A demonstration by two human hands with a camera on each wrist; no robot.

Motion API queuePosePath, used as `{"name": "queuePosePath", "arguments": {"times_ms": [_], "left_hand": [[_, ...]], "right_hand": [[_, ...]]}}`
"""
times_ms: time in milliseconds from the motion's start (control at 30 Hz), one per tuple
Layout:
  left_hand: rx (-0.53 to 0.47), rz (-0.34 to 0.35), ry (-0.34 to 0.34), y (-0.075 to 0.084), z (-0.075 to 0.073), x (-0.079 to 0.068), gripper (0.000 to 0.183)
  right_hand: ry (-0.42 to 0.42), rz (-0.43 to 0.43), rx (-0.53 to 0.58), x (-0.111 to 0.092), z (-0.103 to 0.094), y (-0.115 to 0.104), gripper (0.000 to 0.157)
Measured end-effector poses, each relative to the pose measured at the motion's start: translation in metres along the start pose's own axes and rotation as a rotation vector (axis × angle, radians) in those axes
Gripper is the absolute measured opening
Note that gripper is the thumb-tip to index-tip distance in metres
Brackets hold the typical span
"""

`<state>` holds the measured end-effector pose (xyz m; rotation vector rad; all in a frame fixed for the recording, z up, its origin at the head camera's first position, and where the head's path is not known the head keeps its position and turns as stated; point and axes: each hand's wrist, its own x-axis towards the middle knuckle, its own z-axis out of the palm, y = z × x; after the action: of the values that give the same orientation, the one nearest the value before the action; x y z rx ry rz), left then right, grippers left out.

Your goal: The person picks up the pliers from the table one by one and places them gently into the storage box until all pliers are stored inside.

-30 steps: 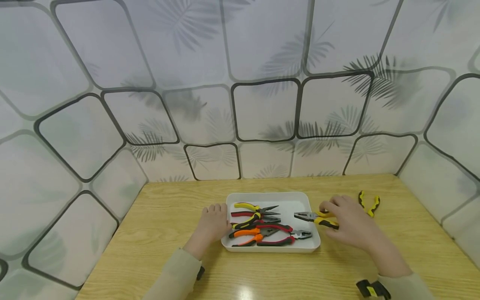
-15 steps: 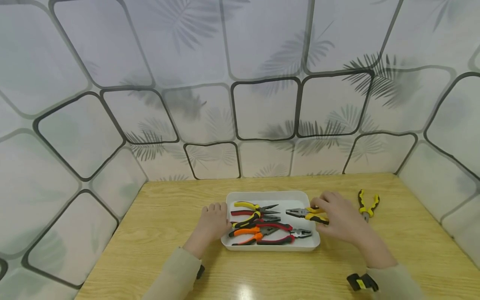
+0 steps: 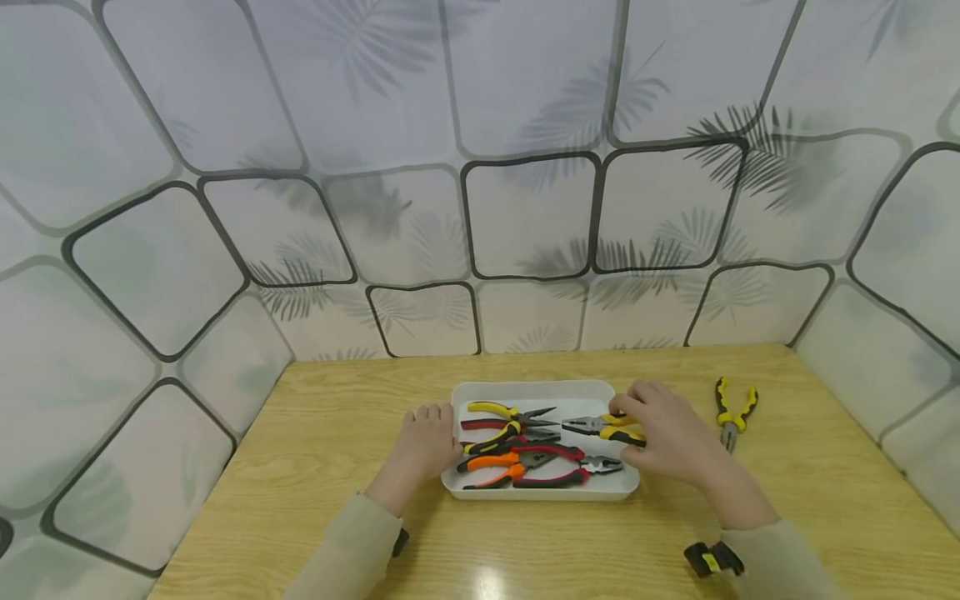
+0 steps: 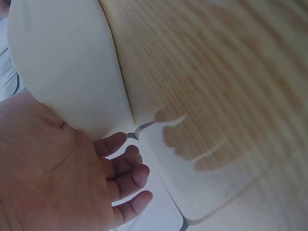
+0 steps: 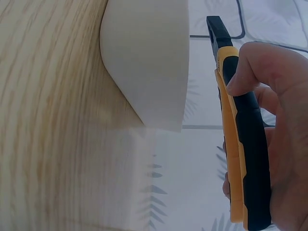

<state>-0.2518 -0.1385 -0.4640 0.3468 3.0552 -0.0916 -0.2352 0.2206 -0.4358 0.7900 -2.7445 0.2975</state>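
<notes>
My right hand [image 3: 667,429] grips combination pliers [image 3: 621,435] by their yellow-and-black handles. Their grey jaws point left, over the right part of a white tray [image 3: 543,493]. The right wrist view has these pliers [image 5: 240,144] above the rim, held between thumb and fingers. At the tray's left end, my left hand [image 3: 426,442] rests against the side, its thumb near the rim. Loosely bent fingers [image 4: 125,211] show beside the outer wall in the left wrist view. Inside the tray lie yellow-black needle-nose pliers [image 3: 501,411], orange-handled pliers [image 3: 491,461] and red-black pliers [image 3: 562,479], partly overlapping.
Another pair of yellow-and-black pliers [image 3: 731,421] lies on the wooden table [image 3: 337,400], right of the tray, with its handles spread toward the back. Patterned walls [image 3: 532,217] enclose the table at the back and sides.
My right hand has carried the combination pliers leftward, from the tray's right edge to over its inside. The pliers on the table have come fully into sight. My left hand stays put.
</notes>
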Motion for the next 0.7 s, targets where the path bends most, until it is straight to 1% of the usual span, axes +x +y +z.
{"name": "queuePosePath", "arguments": {"times_ms": [67,300,433,700], "left_hand": [[-0.003,-0.002,0.002,-0.001,0.000,0.001,0.043],[-0.002,-0.007,0.007,-0.001,0.003,0.003,0.052],[-0.005,-0.011,0.002,0.000,0.002,0.003,0.052],[-0.010,-0.015,0.000,0.001,-0.002,0.001,0.051]], "right_hand": [[-0.001,-0.006,0.006,0.001,0.001,0.000,0.045],[-0.014,-0.029,0.011,0.005,0.007,-0.001,0.040],[-0.020,-0.048,0.016,0.007,0.009,-0.002,0.039],[-0.027,-0.055,0.025,0.010,0.015,-0.006,0.039]]}}
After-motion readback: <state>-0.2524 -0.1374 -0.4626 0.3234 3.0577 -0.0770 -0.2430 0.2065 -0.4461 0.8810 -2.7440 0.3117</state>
